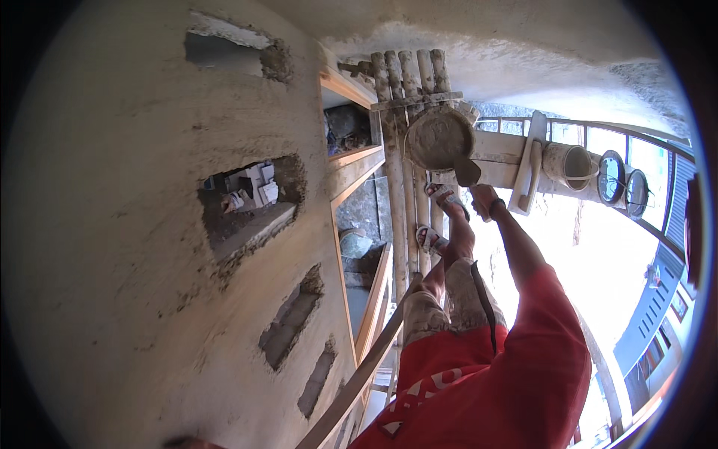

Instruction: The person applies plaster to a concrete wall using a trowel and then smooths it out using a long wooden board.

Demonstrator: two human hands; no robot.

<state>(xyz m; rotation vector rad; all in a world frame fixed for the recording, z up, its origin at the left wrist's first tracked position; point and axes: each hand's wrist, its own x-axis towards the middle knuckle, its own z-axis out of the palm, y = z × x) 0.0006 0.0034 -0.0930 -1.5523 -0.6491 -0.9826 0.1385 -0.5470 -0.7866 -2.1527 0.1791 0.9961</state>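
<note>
My right hand [484, 202] is closed round the handle of a trowel. The trowel's blade [467, 172] is at the near right rim of a round basin [473, 138]. Grey mortar [437, 136] fills much of the basin, which rests on the pole scaffold. At the bottom edge, against the plastered wall, a small brown shape that looks like part of my left hand [193, 443] shows. Its fingers are cut off from view.
The scaffold poles [399, 202] lie under my sandalled feet. Left stands a plastered wall [127, 224] with several rough openings and wooden frames [359, 165]. Right of the basin are a long-handled wooden float [529, 165], a bucket [577, 165] and round containers [611, 178]. A wooden rail [366, 374] slants beside my legs.
</note>
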